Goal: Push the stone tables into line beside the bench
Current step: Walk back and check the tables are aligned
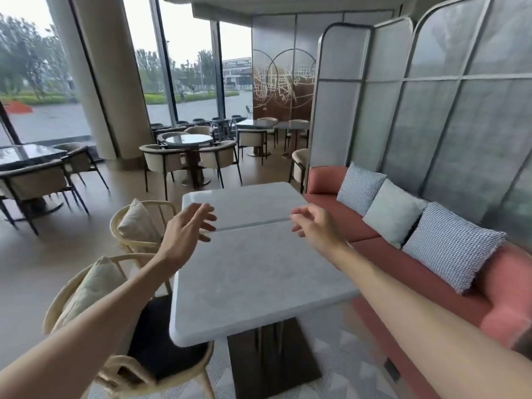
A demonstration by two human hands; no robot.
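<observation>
Two pale grey stone tables stand end to end beside a pink bench. The near table rests on a dark pedestal base; the far table meets it along a thin seam. My left hand hovers over the left end of that seam, fingers spread and holding nothing. My right hand hovers over the seam's right end, fingers loosely curled and apart, also empty. Whether either hand touches the stone I cannot tell.
Two cream rattan chairs with cushions stand along the tables' left side. Three pillows lie on the bench against a grey panel screen. A round table with armchairs and more seating stand further back near the windows.
</observation>
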